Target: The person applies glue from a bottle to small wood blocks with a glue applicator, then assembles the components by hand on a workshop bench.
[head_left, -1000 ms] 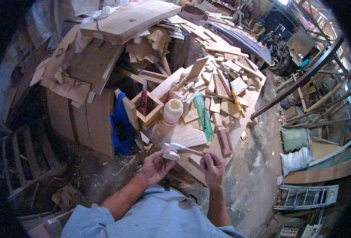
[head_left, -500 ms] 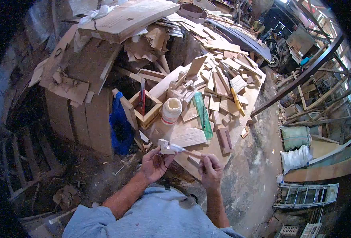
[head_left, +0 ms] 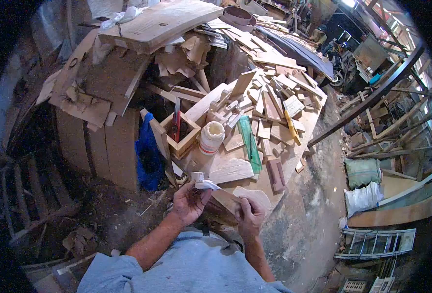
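Cluttered workbench (head_left: 294, 161), offcuts everywhere; white jar (head_left: 211, 137) label unreadable. Left hand (head_left: 189, 201) grips small wood block (head_left: 198, 178); right hand (head_left: 249, 215) pinches brush (head_left: 225, 194).

Woodworking shop. Workbench (head_left: 303, 122) at 12 o'clock covered with offcuts (head_left: 274, 105); glue jar (head_left: 211, 137) and green level (head_left: 249, 141) on it. Plank stack (head_left: 162, 22) at 11 o'clock; timber racks (head_left: 391, 122) at 2 o'clock.

Workbench (head_left: 294, 161): plank top, cluttered. Centre: white glue jar (head_left: 211, 137). At 9 o'clock of jar: open wooden box (head_left: 180, 131). At 3 o'clock: green level (head_left: 249, 143). At 1 o'clock: wood offcuts (head_left: 269, 97), yellow pencil (head_left: 292, 127).
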